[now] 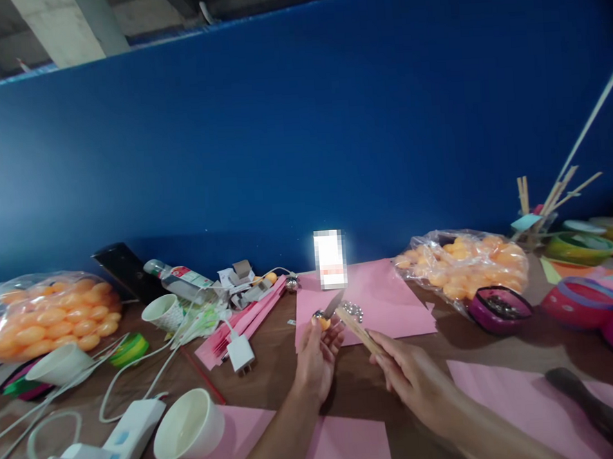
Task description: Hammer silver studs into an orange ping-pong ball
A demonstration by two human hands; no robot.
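Note:
My left hand (317,364) has its fingers closed round a small orange ball (323,322) with something dark and shiny on its upper side. In my right hand (406,372) is a flat wooden stick (358,330), gripped near its lower end, its far end pointing toward the ball. I cannot tell whether stick and ball touch. Just beyond them, several silvery beads (353,312) lie on pink paper (388,300). A dark, pointed shape between the ball and the beads is too unclear to name.
Clear bags of orange balls (52,318) (464,261) stand at both sides. A purple dish (500,310) holds small dark pieces. Nearer left are a white paper cup (188,425), a power strip (127,441), a charger (240,351) and loose cables. A blue partition (290,133) rises behind.

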